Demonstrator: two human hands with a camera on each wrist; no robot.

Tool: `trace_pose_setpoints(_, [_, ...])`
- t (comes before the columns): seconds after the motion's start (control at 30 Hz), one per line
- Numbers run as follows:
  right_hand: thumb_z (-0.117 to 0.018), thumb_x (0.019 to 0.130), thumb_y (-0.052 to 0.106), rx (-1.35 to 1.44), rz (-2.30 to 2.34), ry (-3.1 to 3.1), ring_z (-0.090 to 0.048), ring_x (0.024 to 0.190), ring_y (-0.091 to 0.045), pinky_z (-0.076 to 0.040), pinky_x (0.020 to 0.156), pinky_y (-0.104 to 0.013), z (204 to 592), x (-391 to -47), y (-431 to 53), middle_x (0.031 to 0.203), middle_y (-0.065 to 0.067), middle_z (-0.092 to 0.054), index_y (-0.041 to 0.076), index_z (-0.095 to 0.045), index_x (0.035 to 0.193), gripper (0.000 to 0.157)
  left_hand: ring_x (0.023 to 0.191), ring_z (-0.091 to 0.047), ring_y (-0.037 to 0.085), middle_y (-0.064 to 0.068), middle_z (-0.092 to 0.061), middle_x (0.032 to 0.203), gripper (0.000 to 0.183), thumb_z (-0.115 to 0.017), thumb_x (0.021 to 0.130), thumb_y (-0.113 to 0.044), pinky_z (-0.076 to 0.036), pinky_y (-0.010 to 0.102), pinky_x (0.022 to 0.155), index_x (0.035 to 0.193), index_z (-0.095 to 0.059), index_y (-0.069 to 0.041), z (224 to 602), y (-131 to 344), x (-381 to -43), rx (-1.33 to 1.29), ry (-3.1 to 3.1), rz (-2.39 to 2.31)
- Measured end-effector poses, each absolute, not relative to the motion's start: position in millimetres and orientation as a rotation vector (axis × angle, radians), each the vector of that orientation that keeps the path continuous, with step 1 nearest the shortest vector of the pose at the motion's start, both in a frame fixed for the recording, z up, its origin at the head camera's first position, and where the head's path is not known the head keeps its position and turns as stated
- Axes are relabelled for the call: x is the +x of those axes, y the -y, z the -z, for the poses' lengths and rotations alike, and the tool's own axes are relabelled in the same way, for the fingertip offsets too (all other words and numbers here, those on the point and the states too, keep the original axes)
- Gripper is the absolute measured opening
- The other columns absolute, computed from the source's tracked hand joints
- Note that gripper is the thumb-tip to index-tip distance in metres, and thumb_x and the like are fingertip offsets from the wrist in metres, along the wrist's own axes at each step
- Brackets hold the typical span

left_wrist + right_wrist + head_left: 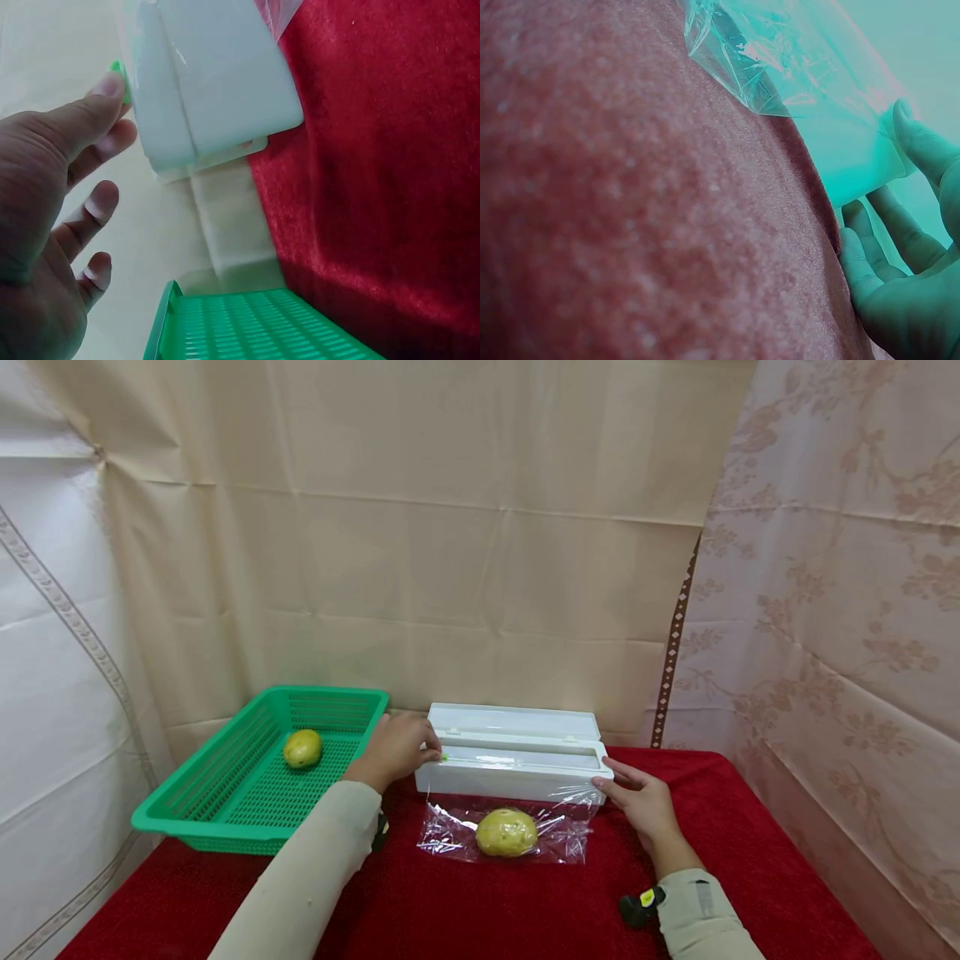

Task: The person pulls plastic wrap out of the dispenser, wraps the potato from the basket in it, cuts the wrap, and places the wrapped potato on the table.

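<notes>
A white cling film dispenser box stands on the red cloth with its lid raised at the back. My left hand is at the box's left end, thumb and forefinger pinching a small green slider; the other fingers are loosely bent. With my right hand I grip the right end, thumb at the top edge and fingers lower along the end. Clear cling film comes over the front of the box onto the cloth. On it lies a yellow, potato-like oval.
A green slotted plastic basket stands to the left, holding another yellow oval. Red cloth covers the table. A beige curtain hangs close behind, and a floral curtain closes the right side.
</notes>
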State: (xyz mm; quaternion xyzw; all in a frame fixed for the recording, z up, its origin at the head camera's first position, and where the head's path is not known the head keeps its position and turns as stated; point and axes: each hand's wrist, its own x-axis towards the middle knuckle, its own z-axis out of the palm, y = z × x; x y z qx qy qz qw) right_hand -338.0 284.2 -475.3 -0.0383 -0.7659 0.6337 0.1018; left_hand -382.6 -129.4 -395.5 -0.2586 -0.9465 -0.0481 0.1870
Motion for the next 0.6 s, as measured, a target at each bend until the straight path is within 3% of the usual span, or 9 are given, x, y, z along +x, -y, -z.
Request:
trace_pose_setpoints(0.17, [-0.086,0.085,0.029,-0.114,-1.883,2.257,-0.066,0.089,0.003,-0.055,0.077,-0.017,476.7,-338.2,-286.1,0.134,-0.015,-0.068,0.01,-0.064,0.141,0.063,0.091,-0.069,0.017,-0.009,-0.076,0.091,0.008,-0.083,0.087,-0.035,-0.051,0.052,0.082,0.089,-0.084,-0.027,392.7,130.7,-381.2,-0.656,2.75,0.194])
trace_pose_setpoints(0.4, [-0.086,0.086,0.028,-0.111,-1.884,2.264,-0.066,0.091,0.004,-0.055,0.079,-0.016,476.4,-338.4,-286.0,0.138,-0.019,-0.065,0.01,-0.063,0.142,0.063,0.085,-0.068,0.012,-0.004,-0.079,0.094,0.009,-0.078,0.093,-0.024,-0.058,0.037,0.078,0.095,-0.084,-0.017,387.2,133.2,-379.6,-0.638,2.904,0.391])
trace_pose_setpoints(0.6, [-0.085,0.087,0.028,-0.114,-1.9,2.262,-0.066,0.092,0.004,-0.055,0.08,-0.016,476.7,-337.7,-285.9,0.139,-0.017,-0.065,0.011,-0.063,0.143,0.063,0.082,-0.066,0.012,-0.001,-0.078,0.091,0.008,-0.077,0.094,-0.019,-0.057,0.033,0.076,0.092,-0.083,-0.014,384.5,133.1,-380.3,-0.637,2.933,0.453])
